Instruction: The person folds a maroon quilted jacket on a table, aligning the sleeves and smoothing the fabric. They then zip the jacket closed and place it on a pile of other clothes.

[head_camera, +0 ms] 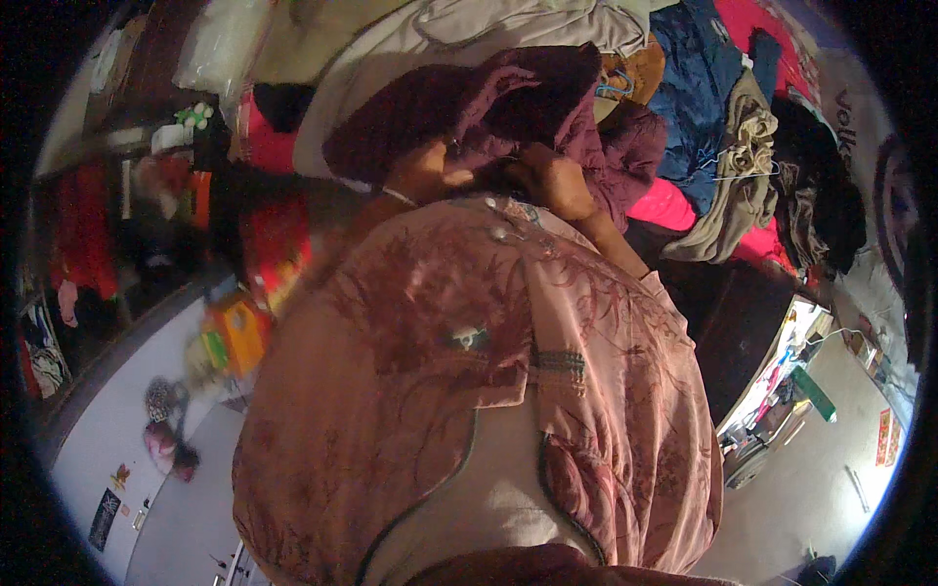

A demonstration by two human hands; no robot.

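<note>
A dark maroon garment [513, 95] lies bunched in front of me, over a light-coloured cloth. At its near edge, close to my body, my left hand [429, 172] is at the left with its fingers on the fabric. My right hand [553, 179] is bent over the same edge, a short way to the right, its fingers curled at the cloth. The fingertips of both hands are partly hidden in dark folds, and the picture is blurred there. Below the hands, my pink patterned shirt [440, 293] fills the middle of the view.
Beyond the garment spreads a light cloth [542, 26]. To the right lie a blue garment [685, 95], a beige garment [747, 176] with a wire hanger [744, 176], a bright pink cloth [663, 205] and dark clothes [821, 183]. Shelves with red items [84, 227] stand at the left.
</note>
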